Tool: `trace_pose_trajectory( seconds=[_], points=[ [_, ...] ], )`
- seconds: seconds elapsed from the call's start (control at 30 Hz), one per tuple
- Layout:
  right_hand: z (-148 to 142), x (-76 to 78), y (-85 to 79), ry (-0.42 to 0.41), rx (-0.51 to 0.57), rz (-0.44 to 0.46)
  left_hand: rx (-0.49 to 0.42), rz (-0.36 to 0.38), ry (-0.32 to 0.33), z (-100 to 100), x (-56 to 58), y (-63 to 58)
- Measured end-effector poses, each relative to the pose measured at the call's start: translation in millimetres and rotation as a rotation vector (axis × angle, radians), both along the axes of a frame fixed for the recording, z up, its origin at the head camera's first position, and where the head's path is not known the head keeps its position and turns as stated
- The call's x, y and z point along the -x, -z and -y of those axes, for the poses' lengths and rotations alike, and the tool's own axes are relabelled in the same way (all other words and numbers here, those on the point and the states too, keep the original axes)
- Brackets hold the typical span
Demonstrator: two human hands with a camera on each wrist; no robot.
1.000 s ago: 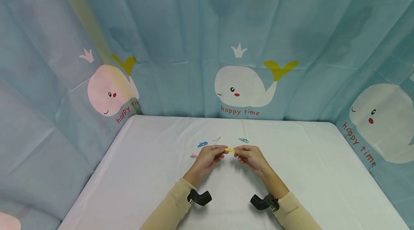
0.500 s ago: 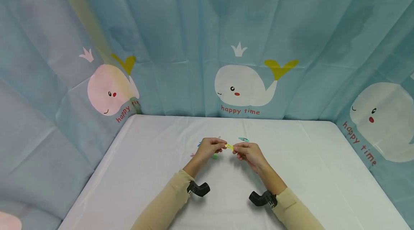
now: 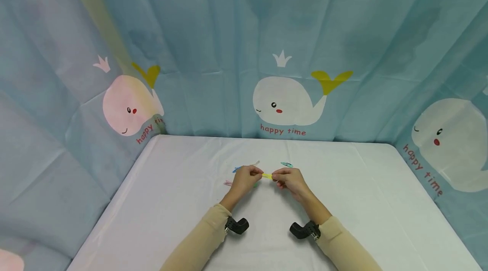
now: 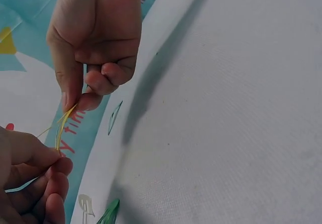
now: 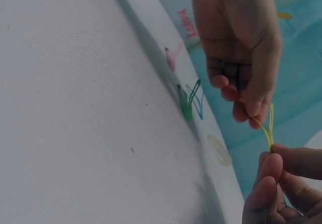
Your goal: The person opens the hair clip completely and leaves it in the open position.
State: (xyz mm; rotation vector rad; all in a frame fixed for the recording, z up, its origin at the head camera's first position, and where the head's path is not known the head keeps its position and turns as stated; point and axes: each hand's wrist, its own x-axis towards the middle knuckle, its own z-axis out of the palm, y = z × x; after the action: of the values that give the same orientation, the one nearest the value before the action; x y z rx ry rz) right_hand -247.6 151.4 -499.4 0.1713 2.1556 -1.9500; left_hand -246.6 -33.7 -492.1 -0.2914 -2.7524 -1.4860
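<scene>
A yellow snap hair clip (image 3: 267, 175) is stretched between the two hands, above the white table. My left hand (image 3: 243, 181) pinches its left end between thumb and index finger. With thumb and fingertips, my right hand (image 3: 292, 181) holds the other end. In the right wrist view the yellow clip (image 5: 269, 132) is sprung apart in a V; the left hand (image 5: 239, 58) grips one of its arms. In the left wrist view the clip (image 4: 63, 128) runs from the right hand (image 4: 98, 38) down to the left hand (image 4: 37, 173).
Several other snap clips lie on the white tablecloth (image 3: 343, 203): teal (image 3: 286, 164), blue (image 3: 236, 170), pale (image 3: 257, 163), pink (image 3: 228, 183), and green (image 5: 186, 103), mostly hidden behind the left hand in the head view. A whale-print curtain (image 3: 213, 101) surrounds the table.
Both hands rise slightly with the yellow clip, then lower a little and shift left. The gap between the hands has narrowed slightly. The other clips stay put.
</scene>
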Motion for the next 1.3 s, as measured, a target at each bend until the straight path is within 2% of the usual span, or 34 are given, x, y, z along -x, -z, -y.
trace_pose_trajectory(
  seconds=[0.17,0.47,0.67,0.8,1.07,1.3],
  points=[
    [4,2.4,3.1,0.004,-0.031,-0.012,0.087,-0.039,-0.040,-3,0.9,3.7],
    [9,4.3,4.8,0.030,-0.066,-0.021,0.167,-0.060,-0.070,-6,2.3,7.2],
    [10,6.1,8.5,0.034,-0.144,-0.019,0.225,-0.108,-0.062,-8,2.2,10.0],
    [11,5.7,9.6,0.023,-0.205,-0.017,0.277,-0.112,-0.055,-10,1.3,12.4],
    [11,4.6,6.7,0.001,-0.280,-0.035,0.428,-0.206,-0.026,-12,-1.2,11.5],
    [11,5.1,7.3,-0.022,-0.359,-0.037,0.475,-0.235,0.007,-14,0.2,12.6]
  ],
)
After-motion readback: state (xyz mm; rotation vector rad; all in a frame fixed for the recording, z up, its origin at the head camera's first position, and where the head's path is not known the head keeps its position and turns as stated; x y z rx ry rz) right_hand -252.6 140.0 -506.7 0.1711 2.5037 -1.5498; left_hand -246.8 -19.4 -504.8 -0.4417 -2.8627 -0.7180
